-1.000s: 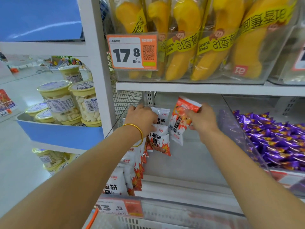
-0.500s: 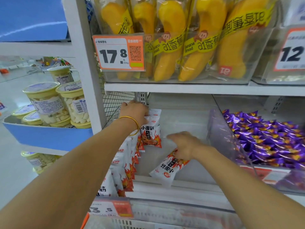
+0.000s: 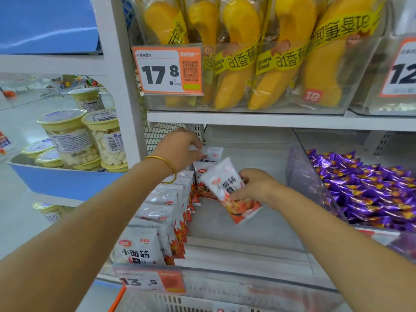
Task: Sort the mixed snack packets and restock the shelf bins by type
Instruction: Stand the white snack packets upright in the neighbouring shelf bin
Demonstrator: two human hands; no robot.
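- Loose packet (image 3: 225,185): one, white with an orange flame print. It is held over the bare floor of the clear bin (image 3: 247,233) on the middle shelf, tilted with its top toward the upper left, just beside the rear part of the packet row.
- Packet row (image 3: 144,246): packets of the same print stand on edge along the left side of the bin, front to back. At least six show. The overlap hides the exact number.
- Banana bread packs (image 3: 240,52): five, upright in the upper shelf bin.
- Price tags: three. One reads 17.8 (image 3: 168,70), one 13.5 (image 3: 148,282), and one is cut by the right edge (image 3: 403,68).
- Purple sweets (image 3: 371,188): a heap in the bin to the right, behind the clear divider, too many to count.
- Yellow-lidded jars (image 3: 67,136): three upright in the blue tray (image 3: 63,183) at left, with more lying beside them.
- Left hand (image 3: 182,149): arm extended to the back of the row, knuckles up, fingers curled down over the tops of the rear packets. The fingertips are hidden, so whether they clamp a packet cannot be told. One gold bangle (image 3: 162,161) sits on the wrist.
- Right hand (image 3: 256,188): arm extended into the bin, palm toward the left, fingers (image 3: 244,176) clamped round the right edge of the loose packet.
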